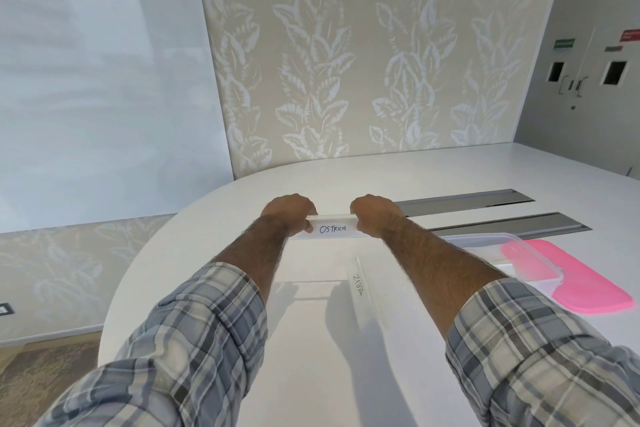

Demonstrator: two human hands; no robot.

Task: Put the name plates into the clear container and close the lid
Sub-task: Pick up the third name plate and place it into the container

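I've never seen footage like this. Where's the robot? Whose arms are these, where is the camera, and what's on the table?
There is no robot here: a person works with bare hands. The one picture comes from a wide-angle camera worn on the person's head, looking forward and down, so the arms reach in from below. The left hand and right hand each grip one end of a name plate marked OSTRICH. A second name plate marked ZEBRA lies on the white table, nearer the person. To the right sits the clear container, open, with the pink lid lying next to it.
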